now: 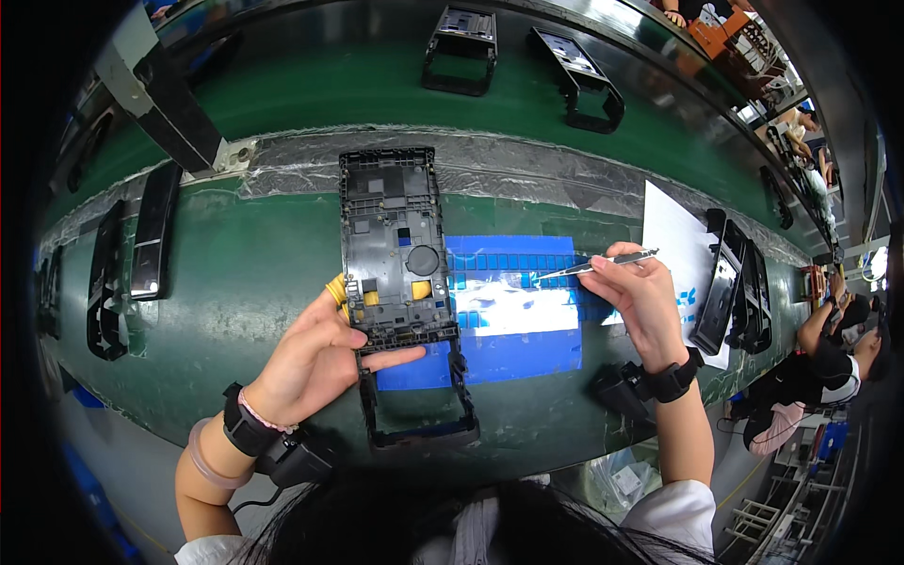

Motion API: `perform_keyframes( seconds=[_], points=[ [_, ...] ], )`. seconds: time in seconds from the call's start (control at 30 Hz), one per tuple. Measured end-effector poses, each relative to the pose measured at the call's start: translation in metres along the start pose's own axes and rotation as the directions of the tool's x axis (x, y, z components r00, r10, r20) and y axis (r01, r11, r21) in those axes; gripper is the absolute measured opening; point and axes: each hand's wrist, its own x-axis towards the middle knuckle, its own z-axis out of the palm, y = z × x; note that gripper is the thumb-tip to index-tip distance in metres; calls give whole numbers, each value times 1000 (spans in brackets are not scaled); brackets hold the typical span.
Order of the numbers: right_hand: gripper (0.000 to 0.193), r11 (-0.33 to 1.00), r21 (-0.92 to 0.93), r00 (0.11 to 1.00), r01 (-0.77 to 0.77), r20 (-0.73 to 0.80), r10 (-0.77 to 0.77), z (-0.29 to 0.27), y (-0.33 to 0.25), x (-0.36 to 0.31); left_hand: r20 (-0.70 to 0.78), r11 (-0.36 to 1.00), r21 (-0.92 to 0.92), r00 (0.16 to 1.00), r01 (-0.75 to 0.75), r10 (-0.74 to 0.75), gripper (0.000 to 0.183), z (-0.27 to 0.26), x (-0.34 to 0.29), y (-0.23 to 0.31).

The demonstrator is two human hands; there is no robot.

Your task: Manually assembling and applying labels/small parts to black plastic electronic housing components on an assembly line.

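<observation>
My left hand [306, 363] is closed round a long black plastic housing [384, 250], held upright over the bench. The housing has an open frame at its near end, and yellow finger covers show through its gaps. Pinched in my right hand [640, 292] is a pair of metal tweezers [617, 262], with its tips pointing left over a sheet of small blue stickers [504, 264]. Whether the tips hold a sticker is too small to tell. Under the sheet lies a blue mat [527, 356], partly hidden behind the housing; glare whitens part of the sheet.
Several black housings [739, 287] lie on white paper [667, 221] at the right. More stand at the left [108, 282], beside a metal post [155, 85]. Beyond the bench edge, a green conveyor [358, 85] carries other housings [461, 52]. Other people sit at far right.
</observation>
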Motion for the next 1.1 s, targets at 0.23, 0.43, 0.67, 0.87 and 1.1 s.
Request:
perform_keyframes(
  seconds=[0.23, 0.43, 0.67, 0.87, 1.1],
  points=[
    [14, 999, 7, 998, 53, -28, -52, 4, -8, -10, -4, 1000, -16, 1000, -26, 26, 58, 7, -3, 1],
    [17, 957, 106, 957, 270, 78, -278, 49, -39, -68, 196, 995, -87, 979, -41, 58, 58, 41, -10, -1],
    [21, 947, -39, 946, 320, 69, -317, 72, -48, -86, 341, 943, 311, 940, -116, 3, 59, 56, -12, -3],
    [21, 931, -83, 934, 357, 36, -355, 67, -48, -89, 457, 950, 209, 882, -232, 115, 66, 65, -4, -16],
    [22, 937, -116, 943, 329, -19, -333, 73, -47, -90, 426, 925, 316, 903, -211, 61, 68, 61, -6, -18]
  ],
)
